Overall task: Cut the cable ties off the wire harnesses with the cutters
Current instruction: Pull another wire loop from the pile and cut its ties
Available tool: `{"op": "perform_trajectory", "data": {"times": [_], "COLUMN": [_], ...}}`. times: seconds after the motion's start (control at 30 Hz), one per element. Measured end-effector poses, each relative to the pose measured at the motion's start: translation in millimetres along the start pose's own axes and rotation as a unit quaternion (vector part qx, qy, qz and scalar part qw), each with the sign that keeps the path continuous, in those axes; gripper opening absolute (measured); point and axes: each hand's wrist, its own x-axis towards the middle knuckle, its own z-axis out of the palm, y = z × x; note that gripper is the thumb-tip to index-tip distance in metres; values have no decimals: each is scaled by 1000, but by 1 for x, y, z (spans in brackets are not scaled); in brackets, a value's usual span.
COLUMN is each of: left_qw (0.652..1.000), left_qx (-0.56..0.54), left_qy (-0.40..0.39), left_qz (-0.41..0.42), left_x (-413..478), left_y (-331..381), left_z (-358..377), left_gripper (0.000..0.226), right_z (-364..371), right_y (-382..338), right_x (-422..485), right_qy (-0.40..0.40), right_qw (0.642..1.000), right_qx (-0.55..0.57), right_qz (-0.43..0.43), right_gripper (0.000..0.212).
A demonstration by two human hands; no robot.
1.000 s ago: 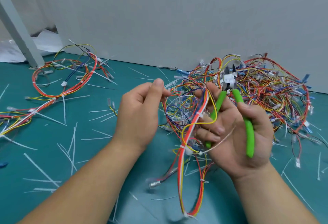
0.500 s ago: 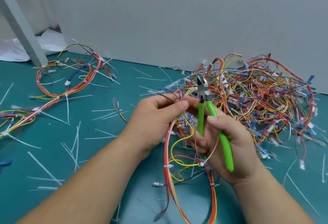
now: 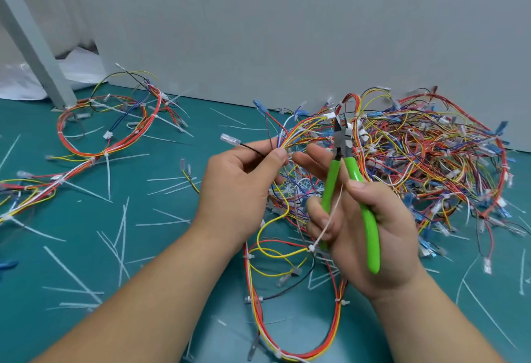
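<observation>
My left hand (image 3: 241, 187) pinches a bunch of thin coloured wires of a harness (image 3: 287, 290) between thumb and fingers at centre. That harness loops down toward me, with white cable ties (image 3: 311, 248) along it. My right hand (image 3: 365, 227) grips green-handled cutters (image 3: 349, 187), jaws pointing up and away, just right of the pinched wires. One long white tie tail runs across my right palm. The cutter jaws touch no tie.
A big tangled pile of harnesses (image 3: 431, 155) lies at the right against the grey wall (image 3: 287, 17). Another harness (image 3: 109, 129) lies at the left near a grey post (image 3: 34, 46). Several cut white tie strips (image 3: 120, 227) litter the teal mat.
My left hand moved left and up, pulling the wire bunch out and fanning it. My right hand shifted right with the cutters, and the jaws opened away from the wires.
</observation>
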Motion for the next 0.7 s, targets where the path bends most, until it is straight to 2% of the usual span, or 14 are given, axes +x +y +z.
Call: {"op": "perform_trajectory", "data": {"times": [0.07, 0.17, 0.33, 0.43, 0.5, 0.7], "left_qw": [1000, 999, 998, 997, 995, 983], "left_qx": [-7, -19, -59, -75, -92, -180], "left_qy": [9, 24, 19, 22, 24, 9], "left_qz": [12, 25, 20, 15, 11, -27], "left_x": [0, 0, 1, 2, 3, 7], "left_y": [0, 2, 8, 9, 10, 12], "left_z": [1, 0, -1, -1, -1, -4], "left_gripper": [7, 7, 15, 18, 20, 23], "right_z": [1, 2, 0, -2, -3, -4], "right_y": [0, 0, -2, -2, -2, -2], "right_x": [-1, -1, 3, 4, 4, 4], "right_qy": [-8, -11, 16, 38, 44, -9], "right_qw": [1000, 1000, 999, 996, 995, 996], "right_qx": [-2, -6, 52, 80, 84, 83], "right_qz": [-4, 0, 5, 5, 6, 6], "right_gripper": [79, 95, 88, 71, 71, 91]}}
